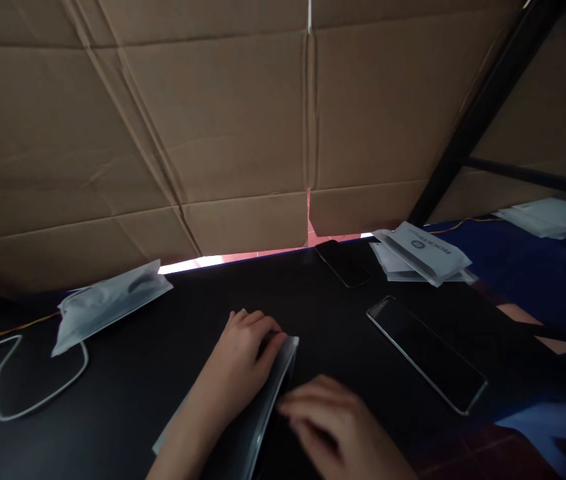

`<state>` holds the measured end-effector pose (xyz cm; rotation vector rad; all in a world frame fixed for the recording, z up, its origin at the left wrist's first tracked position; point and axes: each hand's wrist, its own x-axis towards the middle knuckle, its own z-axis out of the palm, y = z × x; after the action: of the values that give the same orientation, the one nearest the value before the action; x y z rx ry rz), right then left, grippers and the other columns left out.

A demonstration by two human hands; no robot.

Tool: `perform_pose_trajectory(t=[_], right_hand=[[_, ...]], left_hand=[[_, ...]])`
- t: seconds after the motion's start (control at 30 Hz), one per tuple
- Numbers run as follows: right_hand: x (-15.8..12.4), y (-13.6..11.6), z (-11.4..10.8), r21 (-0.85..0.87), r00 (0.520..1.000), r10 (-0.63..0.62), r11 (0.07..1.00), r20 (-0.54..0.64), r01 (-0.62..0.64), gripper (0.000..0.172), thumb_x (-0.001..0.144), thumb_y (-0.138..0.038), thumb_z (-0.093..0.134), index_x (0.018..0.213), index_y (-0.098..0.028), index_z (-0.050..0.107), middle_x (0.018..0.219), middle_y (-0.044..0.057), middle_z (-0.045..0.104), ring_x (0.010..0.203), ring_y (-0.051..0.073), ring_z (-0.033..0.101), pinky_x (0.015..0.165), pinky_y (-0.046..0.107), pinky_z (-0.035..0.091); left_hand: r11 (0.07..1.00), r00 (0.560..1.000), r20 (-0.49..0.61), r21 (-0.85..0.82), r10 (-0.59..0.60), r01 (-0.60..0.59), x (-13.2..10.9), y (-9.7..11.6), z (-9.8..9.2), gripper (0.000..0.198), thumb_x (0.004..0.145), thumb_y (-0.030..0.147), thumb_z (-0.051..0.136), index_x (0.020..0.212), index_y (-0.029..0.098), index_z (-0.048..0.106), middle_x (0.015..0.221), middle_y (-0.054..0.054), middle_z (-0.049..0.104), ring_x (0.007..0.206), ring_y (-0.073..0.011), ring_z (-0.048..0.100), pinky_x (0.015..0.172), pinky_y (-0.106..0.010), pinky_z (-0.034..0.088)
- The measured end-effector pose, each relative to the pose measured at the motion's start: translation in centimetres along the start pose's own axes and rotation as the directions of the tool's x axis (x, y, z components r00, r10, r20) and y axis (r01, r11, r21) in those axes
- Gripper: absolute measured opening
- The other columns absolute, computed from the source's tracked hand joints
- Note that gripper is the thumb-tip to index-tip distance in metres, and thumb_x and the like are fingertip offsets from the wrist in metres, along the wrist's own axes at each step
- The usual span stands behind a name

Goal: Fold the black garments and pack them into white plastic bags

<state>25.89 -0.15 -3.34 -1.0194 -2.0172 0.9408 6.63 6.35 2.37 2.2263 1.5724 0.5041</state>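
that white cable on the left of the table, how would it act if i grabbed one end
The white cable lies in loose curves on the black table, so it is probably floppy and would trail and straighten when pulled. It looks thin, so likely light. Its loop might drag against the white pouch lying beside it.

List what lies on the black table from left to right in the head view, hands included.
White cable → grey pouch → left hand → pouch being held → right hand → large dark phone → far-right stack of pouches.

Packing bench: cardboard screen [243, 127], pouches [420, 257].
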Motion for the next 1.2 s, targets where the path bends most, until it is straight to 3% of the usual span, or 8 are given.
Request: perform_pose_trajectory(t=[0.1,0.23,0.43,0.73,0.9,1.0,1.07,1.2], right_hand=[[0.8,0.3,-1.4,0.164,0.940,0.234,0.966,-0.247,-0.198,0.023,0.111,-0.032,0.058,0.118,-0.025,0.078,0.106,0.004,0.080,0.093,0.019,0.076,0.076,0.027,0.059],[2.7,-0.1,-1.2,0.300,0.905,0.320,0.925,-0.278,-0.235,0.034,0.110,-0.047,0.058,0.097,-0.022,0.077,0.086,0.002,0.077,0.076,0.018,0.073,0.065,0.026,0.055],[3.7,-0.9,0.0,0.306,0.891,0.315,0.927,-0.327,-0.215,0.032,0.108,-0.044,0.060,0.089,-0.022,0.072,0.079,0.000,0.071,0.066,0.014,0.064,0.059,0.023,0.048],[3.9,-1.9,1.1,0.231,0.890,0.296,0.947,-0.346,-0.225,0.022,0.098,-0.027,0.061,0.077,-0.023,0.062,0.073,-0.004,0.062,0.063,0.012,0.057,0.059,0.024,0.042],[3.1,-2.5,1.3,0.264,0.893,0.321,0.933,-0.316,-0.243,0.021,0.102,-0.031,0.061,0.082,-0.025,0.065,0.076,-0.004,0.064,0.063,0.012,0.058,0.057,0.024,0.043],[2.6,-2.1,0.6,0.378,0.933,0.297,0.903,-0.202,-0.205,0.010,0.104,-0.031,0.063,0.102,-0.028,0.073,0.096,-0.002,0.073,0.086,0.015,0.070,0.075,0.024,0.053],[2.4,-1.8,0.5,0.440,0.953,0.275,0.877,-0.129,-0.194,0.013,0.101,-0.025,0.066,0.109,-0.030,0.074,0.105,-0.003,0.074,0.098,0.016,0.072,0.086,0.025,0.055],[2.8,-1.4,1.6,0.404,0.935,0.295,0.893,-0.197,-0.197,0.010,0.094,-0.018,0.066,0.093,-0.026,0.070,0.087,-0.004,0.072,0.079,0.014,0.067,0.072,0.025,0.052]], left_hand=[[0.997,0.998,-0.054,-0.063,-0.039,0.036,-0.8,0.3,-0.1,0.028,0.107,0.035,0.044,0.095,0.026,0.067,0.099,-0.002,0.073,0.098,-0.0255,0.068,0.122,-0.071,0.038],[0.989,0.998,-0.033,-0.140,-0.061,0.056,-1.3,1.1,0.1,0.019,0.107,0.035,0.047,0.100,0.028,0.064,0.093,0.003,0.071,0.097,-0.0232,0.068,0.129,-0.079,0.013],[0.976,0.999,0.018,-0.213,-0.033,0.036,-1.2,1.3,0.1,0.027,0.108,0.031,0.048,0.093,0.029,0.070,0.093,0.003,0.075,0.099,-0.0241,0.068,0.126,-0.073,0.024],[0.962,0.965,-0.232,-0.267,-0.121,0.057,-1.0,1.5,1.1,0.029,0.105,0.036,0.047,0.083,0.027,0.064,0.082,0.000,0.069,0.087,-0.0244,0.060,0.112,-0.064,0.040],[0.964,0.928,-0.336,-0.255,-0.158,0.072,-1.0,1.6,0.9,0.027,0.104,0.035,0.047,0.085,0.028,0.064,0.079,0.001,0.064,0.085,-0.0246,0.058,0.098,-0.053,0.045],[0.961,0.915,-0.364,-0.265,-0.172,0.075,-1.0,1.3,0.5,0.027,0.106,0.039,0.047,0.089,0.028,0.064,0.080,0.000,0.063,0.083,-0.0244,0.059,0.081,-0.043,0.046],[0.959,0.913,-0.369,-0.272,-0.173,0.072,-1.1,1.2,0.4,0.026,0.107,0.040,0.048,0.090,0.028,0.064,0.080,0.001,0.063,0.083,-0.0238,0.059,0.076,-0.040,0.045],[0.960,0.916,-0.372,-0.278,-0.150,0.044,-1.6,1.7,0.4,0.024,0.108,0.038,0.049,0.091,0.028,0.064,0.080,0.002,0.063,0.081,-0.0218,0.060,0.076,-0.038,0.045]])
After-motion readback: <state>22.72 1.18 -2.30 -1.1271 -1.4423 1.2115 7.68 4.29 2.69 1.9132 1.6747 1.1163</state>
